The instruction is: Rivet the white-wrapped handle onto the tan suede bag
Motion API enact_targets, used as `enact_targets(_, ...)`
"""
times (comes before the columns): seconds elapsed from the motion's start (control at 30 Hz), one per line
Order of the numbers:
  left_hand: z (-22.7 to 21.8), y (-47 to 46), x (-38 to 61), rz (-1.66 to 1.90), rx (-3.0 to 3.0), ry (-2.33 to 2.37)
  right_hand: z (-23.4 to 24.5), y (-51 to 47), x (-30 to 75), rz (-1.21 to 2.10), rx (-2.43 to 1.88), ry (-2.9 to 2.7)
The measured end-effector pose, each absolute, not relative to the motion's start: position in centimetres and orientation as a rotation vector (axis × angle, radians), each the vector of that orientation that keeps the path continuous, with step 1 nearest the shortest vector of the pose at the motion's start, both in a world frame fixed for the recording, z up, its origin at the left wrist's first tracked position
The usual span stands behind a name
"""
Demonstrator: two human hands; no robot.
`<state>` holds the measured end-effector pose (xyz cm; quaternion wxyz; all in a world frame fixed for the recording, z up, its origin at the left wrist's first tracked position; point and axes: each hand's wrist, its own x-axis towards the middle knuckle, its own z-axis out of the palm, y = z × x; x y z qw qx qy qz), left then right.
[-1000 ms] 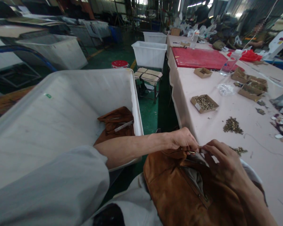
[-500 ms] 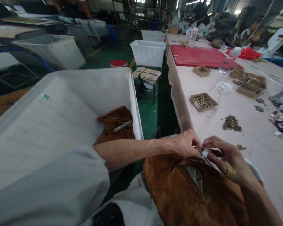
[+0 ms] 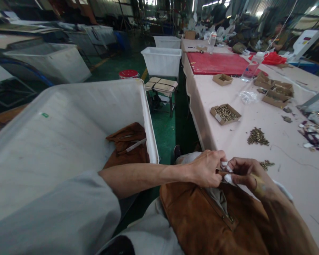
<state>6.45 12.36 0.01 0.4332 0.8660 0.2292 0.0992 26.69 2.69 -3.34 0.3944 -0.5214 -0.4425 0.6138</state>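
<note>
A brown suede garment (image 3: 202, 219) lies across my lap, its zipper (image 3: 223, 212) running down the middle with grey lining showing. My left hand (image 3: 207, 168) is closed in a pinch at the garment's top edge. My right hand (image 3: 244, 173) meets it there, fingers curled and pinching the same spot, with white tape on some fingertips. A small metal piece seems held between the two hands, but I cannot make it out.
A large white bin (image 3: 69, 131) at my left holds another brown garment (image 3: 127, 145). The pink table (image 3: 281, 159) at my right carries a cardboard box of small metal parts (image 3: 224, 113), loose heaps of parts (image 3: 257, 136), more boxes, a red mat (image 3: 218, 63) and a bottle (image 3: 248, 69). Beyond stand a stool (image 3: 162, 86) and white bins.
Both hands have drawn closer together and lifted slightly at the garment's top edge. The camera view has shifted a little to the right.
</note>
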Motion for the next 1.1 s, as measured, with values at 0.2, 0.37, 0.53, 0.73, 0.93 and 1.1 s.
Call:
enact_targets(0.2,-0.1,12.5,6.6,0.239,2.195,0.594,-4.0,2.7,26.1,1.518,-1.334,-1.053)
enact_targets(0.37,-0.5,12.8,6.9,0.202,2.145,0.614,-5.0,2.8,26.2,1.545,-1.326,-1.003)
enact_targets(0.53,-2.0,13.6,7.2,0.224,2.069,0.563,-5.4,2.8,26.2,1.519,-1.312,-1.027)
enact_targets(0.73,-3.3,14.9,7.3,0.216,1.817,0.488,-4.9,2.9,26.3,1.398,-1.371,-1.043)
enact_targets(0.93,-3.4,15.9,7.1,0.169,1.713,0.462,-3.4,2.6,28.1,1.44,-1.412,-1.293)
enact_targets(1.1,-2.3,16.0,7.0,0.095,1.648,0.426,-1.5,1.9,29.7,1.367,-1.389,-1.489)
